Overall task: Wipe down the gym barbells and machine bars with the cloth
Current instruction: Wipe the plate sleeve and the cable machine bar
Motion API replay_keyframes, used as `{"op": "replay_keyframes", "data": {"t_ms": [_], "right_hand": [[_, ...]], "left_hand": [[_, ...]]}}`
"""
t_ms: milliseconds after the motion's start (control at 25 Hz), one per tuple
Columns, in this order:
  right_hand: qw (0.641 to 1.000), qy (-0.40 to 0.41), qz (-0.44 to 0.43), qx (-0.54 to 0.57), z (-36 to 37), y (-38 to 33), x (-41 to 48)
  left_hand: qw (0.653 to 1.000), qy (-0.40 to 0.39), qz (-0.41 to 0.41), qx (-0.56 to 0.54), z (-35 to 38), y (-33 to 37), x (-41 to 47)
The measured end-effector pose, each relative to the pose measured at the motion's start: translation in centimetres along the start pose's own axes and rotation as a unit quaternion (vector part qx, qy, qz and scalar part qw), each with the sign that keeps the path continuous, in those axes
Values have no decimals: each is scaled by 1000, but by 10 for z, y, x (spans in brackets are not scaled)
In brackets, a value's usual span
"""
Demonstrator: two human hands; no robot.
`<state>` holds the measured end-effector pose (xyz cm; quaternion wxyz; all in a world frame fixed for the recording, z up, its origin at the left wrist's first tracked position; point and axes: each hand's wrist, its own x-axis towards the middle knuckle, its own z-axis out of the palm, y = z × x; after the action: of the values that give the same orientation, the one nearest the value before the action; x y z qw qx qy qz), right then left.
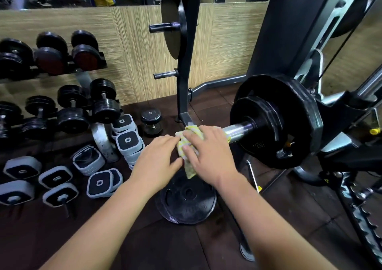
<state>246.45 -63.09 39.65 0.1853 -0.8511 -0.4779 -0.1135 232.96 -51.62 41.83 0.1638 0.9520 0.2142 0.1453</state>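
The grip of the right hand (208,154) closes over the cloth (190,169), wrapping it round the end of the bar (237,130), likely so the fabric rubs the steel all round. The left hand (159,158) meets the cloth's edge, fingers fairly straight; whether it pinches I cannot tell. Beyond, plates (289,114) leave only this short stretch bare.

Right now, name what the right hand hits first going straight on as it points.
Likely the plate rack's foot, just beyond the cloth the right hand grips on the bar end; depth unclear.
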Motion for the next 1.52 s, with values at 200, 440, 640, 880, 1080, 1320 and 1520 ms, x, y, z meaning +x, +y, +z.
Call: {"op": "replay_keyframes", "data": {"t_ms": [200, 440, 640, 880, 1080, 1320, 1520], "right_hand": [[999, 32, 20, -4, -3, 53, -15], [992, 53, 108, 27, -3, 48, -17], [998, 45, -17, 48, 13, 23, -33], [995, 78, 54, 43, -1, 84, -21], [993, 64, 91, 46, 4, 34, -19], [999, 37, 0, 39, 1, 37, -18], [994, 61, 77, 42, -6, 83, -16]], "left_hand": [[1000, -7, 3, -6, 1, 2, 1], [1000, -4, -1, -15, 2, 10, -1], [1000, 1, 4, -9, 1, 13, 0], [1000, -11, -6, -8, 0, 12, -3], [1000, -13, -5, -2, 1, 12, -3], [1000, -15, -6, 2, 1, 12, -1], [1000, -25, -12, -3, -1, 5, -3]]}}
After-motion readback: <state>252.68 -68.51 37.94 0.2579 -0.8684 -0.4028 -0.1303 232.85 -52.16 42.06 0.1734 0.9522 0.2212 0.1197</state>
